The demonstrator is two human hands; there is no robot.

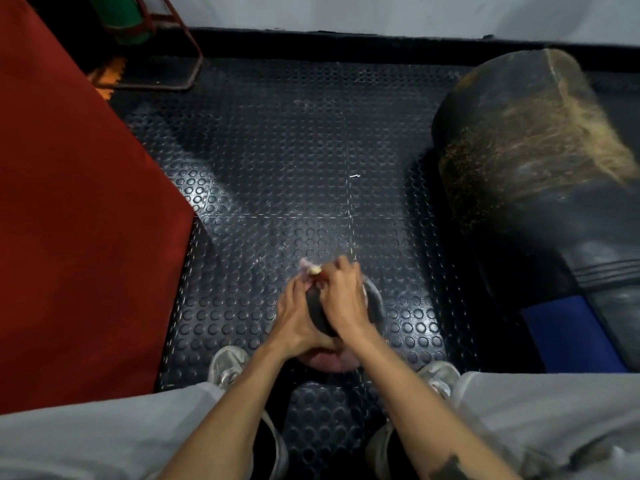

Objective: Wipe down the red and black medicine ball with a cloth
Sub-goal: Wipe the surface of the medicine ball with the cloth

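Round red and black medicine ball [317, 315], mostly hidden, gripped by left hand [298, 320]; right hand [341, 299] presses pale crumpled cloth [310, 268] onto it, above dark studded rubber floor [277, 161]

It was a gym: a studded black rubber floor [277, 150] lay beyond the fingers, a worn punching bag [540, 188] to their right, a red mat [69, 220] to their left.
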